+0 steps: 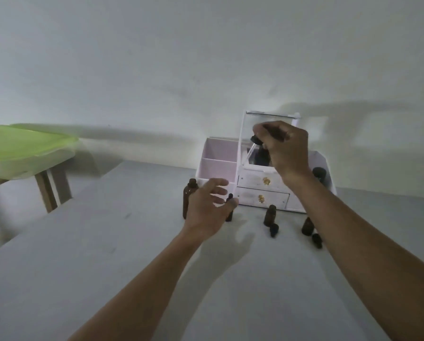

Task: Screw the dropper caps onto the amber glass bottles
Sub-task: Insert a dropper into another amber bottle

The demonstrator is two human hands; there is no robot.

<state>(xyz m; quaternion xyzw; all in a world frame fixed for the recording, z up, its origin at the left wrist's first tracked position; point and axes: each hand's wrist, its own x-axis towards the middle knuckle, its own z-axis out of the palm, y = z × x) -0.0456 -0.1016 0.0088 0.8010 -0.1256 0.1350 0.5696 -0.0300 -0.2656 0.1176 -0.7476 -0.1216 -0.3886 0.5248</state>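
My right hand [288, 148] is raised in front of the white organizer and grips a dropper cap [255, 141]; its black collar and glass pipette hang down to the left. My left hand [209, 207] hovers with fingers spread just right of a tall amber bottle [190, 200] and partly hides a small capped bottle [229, 207]. Two small open amber bottles [270, 215] [307, 226] stand on the table. Beside them lie loose dropper caps [273, 230] [317, 240].
A white organizer [262, 185] with two drawers, pink compartments and a raised clear lid stands against the wall; a dark bottle [319, 174] is at its right side. A green-lidded container [21, 148] rests on a wooden stand at left. The grey table [107, 254] extends toward me.
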